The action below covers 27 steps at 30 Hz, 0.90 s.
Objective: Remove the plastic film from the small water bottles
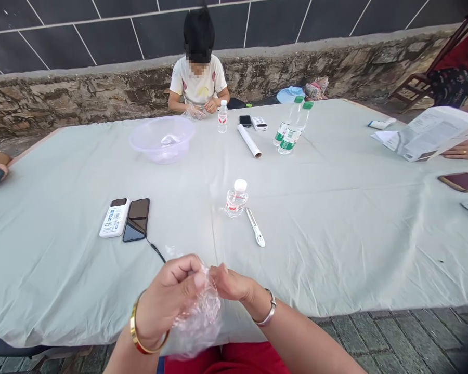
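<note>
Clear crinkled plastic film [200, 322] hangs between my hands at the table's front edge. My left hand [179, 285], with a gold bangle on its wrist, is closed with thumb and fingers pinching the film. Close beside it, my right hand [232, 282], wearing a silver bangle, has its fingers bent in at the film's upper edge; its fingertips are partly hidden. Beyond my hands stand a small water bottle [236, 200] with a white cap and, lying next to it, a white utility knife [255, 227].
On the cloth-covered table [335, 223] lie a power bank [114, 218] and a phone [136, 221]. Farther back are a purple basin [161, 148], a white roll [249, 141] and green-capped bottles [292, 132]. A person [198, 83] sits opposite; other people's hands show at both sides.
</note>
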{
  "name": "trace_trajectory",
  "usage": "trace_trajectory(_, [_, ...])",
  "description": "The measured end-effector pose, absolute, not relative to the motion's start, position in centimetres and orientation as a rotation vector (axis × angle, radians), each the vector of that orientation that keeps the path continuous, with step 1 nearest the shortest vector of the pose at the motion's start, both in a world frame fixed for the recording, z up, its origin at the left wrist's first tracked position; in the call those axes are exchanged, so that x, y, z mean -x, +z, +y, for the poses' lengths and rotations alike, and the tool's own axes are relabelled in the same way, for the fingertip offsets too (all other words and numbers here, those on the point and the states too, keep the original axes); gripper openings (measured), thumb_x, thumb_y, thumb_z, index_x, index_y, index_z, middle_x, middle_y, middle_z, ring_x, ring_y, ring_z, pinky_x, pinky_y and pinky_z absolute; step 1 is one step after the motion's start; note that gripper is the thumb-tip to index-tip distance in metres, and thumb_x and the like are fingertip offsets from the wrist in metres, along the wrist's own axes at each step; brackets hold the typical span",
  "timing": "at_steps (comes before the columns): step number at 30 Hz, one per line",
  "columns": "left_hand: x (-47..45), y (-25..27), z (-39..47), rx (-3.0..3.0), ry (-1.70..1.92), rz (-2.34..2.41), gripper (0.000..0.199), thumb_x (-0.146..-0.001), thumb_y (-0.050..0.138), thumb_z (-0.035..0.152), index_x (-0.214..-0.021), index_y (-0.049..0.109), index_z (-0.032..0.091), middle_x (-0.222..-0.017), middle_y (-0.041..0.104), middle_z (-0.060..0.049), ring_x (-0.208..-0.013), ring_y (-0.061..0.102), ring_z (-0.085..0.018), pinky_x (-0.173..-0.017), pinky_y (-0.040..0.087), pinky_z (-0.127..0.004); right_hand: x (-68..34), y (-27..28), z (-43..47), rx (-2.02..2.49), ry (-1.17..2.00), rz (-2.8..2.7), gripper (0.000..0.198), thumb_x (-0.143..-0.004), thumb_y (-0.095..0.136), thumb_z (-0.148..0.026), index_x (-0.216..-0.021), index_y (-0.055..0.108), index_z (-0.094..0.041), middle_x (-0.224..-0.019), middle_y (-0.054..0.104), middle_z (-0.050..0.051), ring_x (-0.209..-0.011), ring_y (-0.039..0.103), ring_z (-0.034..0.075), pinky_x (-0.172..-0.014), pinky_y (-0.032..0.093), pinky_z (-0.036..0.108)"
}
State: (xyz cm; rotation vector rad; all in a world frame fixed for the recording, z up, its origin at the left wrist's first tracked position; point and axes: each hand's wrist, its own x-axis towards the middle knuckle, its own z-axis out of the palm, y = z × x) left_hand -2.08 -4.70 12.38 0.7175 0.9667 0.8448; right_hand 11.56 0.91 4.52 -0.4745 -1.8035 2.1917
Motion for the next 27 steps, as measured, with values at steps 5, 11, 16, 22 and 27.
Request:
trace_trajectory(5, [5.5, 11.1, -2.6, -0.696, 1.092, 1.381, 0.041, -0.063, 0.074, 0.053, -0.063, 0.050, 0.019, -0.042, 0.032, 0.010, -0.034, 0.024, -0.003, -0.032, 0.021, -0.015, -14.0, 3.8, 0.9, 0.484, 2.234, -2.181, 0.046, -0.064, 0.075, -0.037, -0.102, 0.063, -0.015, -0.072, 0.059, -0.004, -0.065, 0.053, 0.010, -0.060, 0.044, 0.020])
trace_trajectory(11, [8.4, 5.6, -1.4, -0.930, 1.181, 1.838, 0.044, -0.070, 0.062, 0.059, -0.089, 0.058, 0.019, -0.058, 0.047, 0.006, -0.035, 0.034, -0.007, -0.034, 0.032, -0.021, -16.7, 5.5, 2.4, 0.852, 1.931, -2.360, 0.008, -0.077, 0.053, -0.018, -0.079, 0.060, -0.016, -0.063, 0.052, -0.005, -0.056, 0.052, 0.008, -0.053, 0.037, 0.017])
trace_trajectory(16, [7.8, 5.5, -2.6, -1.643, 0.738, 1.552, 0.096, -0.051, 0.070, 0.070, -0.133, 0.048, 0.024, -0.140, 0.041, -0.016, -0.119, 0.048, -0.035, -0.083, 0.049, -0.042, -17.6, 7.0, 3.9, 0.737, 1.823, -2.369, 0.025, -0.084, 0.053, -0.038, -0.073, 0.052, -0.016, -0.061, 0.042, -0.006, -0.055, 0.037, 0.007, -0.050, 0.031, 0.018])
trace_trajectory(22, [5.8, 4.5, -3.2, -1.332, 0.571, 1.296, 0.038, -0.071, 0.066, 0.052, -0.091, 0.066, 0.019, -0.074, 0.061, -0.003, -0.066, 0.056, -0.017, -0.065, 0.047, -0.030, -18.9, 8.6, 5.2, 0.953, 1.638, -2.242, 0.026, -0.084, 0.054, -0.042, -0.082, 0.059, -0.017, -0.062, 0.044, -0.005, -0.055, 0.037, 0.008, -0.050, 0.029, 0.021])
trace_trajectory(27, [7.0, 5.2, -2.8, -0.779, 0.899, 1.120, 0.034, -0.073, 0.069, 0.044, -0.092, 0.060, 0.019, -0.052, 0.041, 0.009, -0.043, 0.036, -0.006, -0.055, 0.047, -0.027, -19.4, 7.1, 5.5, 1.260, 1.248, -2.118, 0.023, -0.086, 0.052, -0.041, -0.092, 0.062, -0.022, -0.076, 0.059, -0.001, -0.064, 0.049, 0.013, -0.058, 0.038, 0.024])
